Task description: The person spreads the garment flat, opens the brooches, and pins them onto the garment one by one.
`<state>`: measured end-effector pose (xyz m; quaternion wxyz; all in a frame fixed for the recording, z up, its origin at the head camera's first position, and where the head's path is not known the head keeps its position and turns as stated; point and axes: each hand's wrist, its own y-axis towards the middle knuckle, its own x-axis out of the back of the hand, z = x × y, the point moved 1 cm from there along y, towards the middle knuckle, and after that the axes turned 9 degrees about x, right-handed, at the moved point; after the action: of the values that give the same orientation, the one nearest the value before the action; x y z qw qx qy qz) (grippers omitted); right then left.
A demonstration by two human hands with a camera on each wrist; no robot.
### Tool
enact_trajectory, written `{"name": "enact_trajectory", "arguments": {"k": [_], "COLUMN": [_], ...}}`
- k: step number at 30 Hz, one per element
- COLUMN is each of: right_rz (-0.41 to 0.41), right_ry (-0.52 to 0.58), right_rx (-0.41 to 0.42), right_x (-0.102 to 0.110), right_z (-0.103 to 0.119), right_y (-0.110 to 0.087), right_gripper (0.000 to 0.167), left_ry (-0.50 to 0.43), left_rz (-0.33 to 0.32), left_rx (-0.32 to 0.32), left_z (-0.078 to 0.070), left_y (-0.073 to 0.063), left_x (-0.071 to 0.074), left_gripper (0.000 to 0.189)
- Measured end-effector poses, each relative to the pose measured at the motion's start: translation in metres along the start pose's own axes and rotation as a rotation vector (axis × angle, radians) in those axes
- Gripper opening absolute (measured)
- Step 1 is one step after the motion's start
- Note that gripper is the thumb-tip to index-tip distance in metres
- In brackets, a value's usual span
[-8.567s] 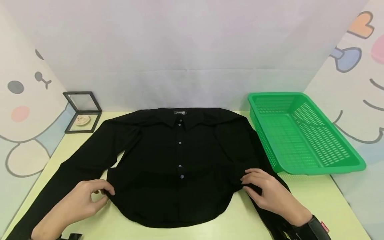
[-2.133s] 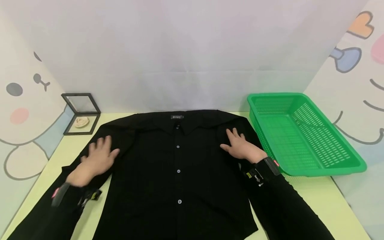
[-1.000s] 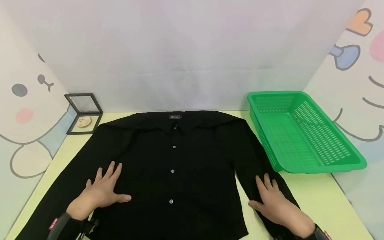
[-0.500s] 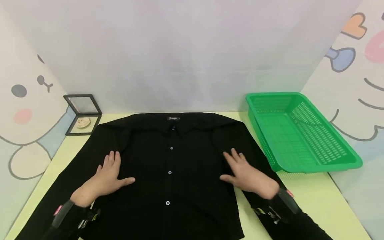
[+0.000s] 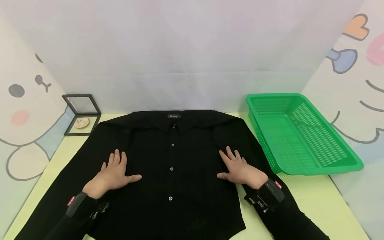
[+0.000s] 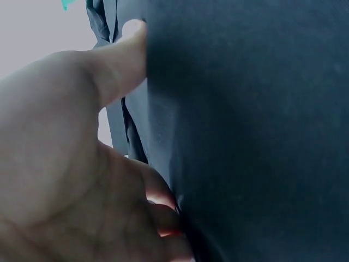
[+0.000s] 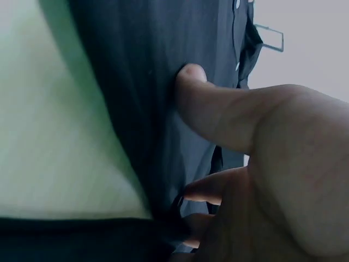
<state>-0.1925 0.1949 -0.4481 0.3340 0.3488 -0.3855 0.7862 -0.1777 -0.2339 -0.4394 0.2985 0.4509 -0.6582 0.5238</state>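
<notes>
A black button-up shirt (image 5: pixel 192 200) lies spread front side up, its collar at the back and its lower hem partly past the near edge of the head view. My left hand (image 5: pixel 112 175) rests on its left side below the shoulder, fingers spread and thumb pointing to the buttons. On the opposite side my right hand (image 5: pixel 240 170) lies on the shirt near the armhole, fingers straight. In the left wrist view, the thumb and fingertips of the left hand (image 6: pixel 60 153) touch the dark cloth. The right hand (image 7: pixel 289 158) likewise meets the cloth in its wrist view.
A green plastic basket (image 5: pixel 288 133) with perforated sides stands at the back right, close to the shirt's sleeve. At the back left is a small black hinged frame (image 5: pixel 78 134) holding a pale round piece (image 5: pixel 82 123). Cloth walls bound the pale yellow table (image 5: pixel 318 196).
The shirt's hem was drawn toward the near edge and its front smoothed out. Over the last second the right hand moved up from the sleeve onto the chest side; the left shifted slightly up and inward.
</notes>
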Motion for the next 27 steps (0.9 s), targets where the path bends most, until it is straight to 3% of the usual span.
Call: {"name": "enact_trajectory", "arguments": {"k": [12, 19, 27], "right_rz": [-0.070, -0.101, -0.113], "right_ry": [0.009, 0.005, 0.027], "right_rx": [0.023, -0.006, 0.001], "right_x": [-0.004, -0.004, -0.005], "right_z": [-0.003, -0.011, -0.008], "right_y": [-0.004, -0.012, -0.014], "right_gripper": [0.085, 0.083, 0.082], "left_ry": [-0.007, 0.007, -0.014], "left_rz": [-0.006, -0.020, 0.045], "left_rx": [0.018, -0.011, 0.040], "left_z": [-0.002, -0.014, -0.015], "left_y": [0.002, 0.006, 0.007], "left_x": [-0.001, -0.004, -0.005], "left_gripper": [0.121, 0.120, 0.123]}}
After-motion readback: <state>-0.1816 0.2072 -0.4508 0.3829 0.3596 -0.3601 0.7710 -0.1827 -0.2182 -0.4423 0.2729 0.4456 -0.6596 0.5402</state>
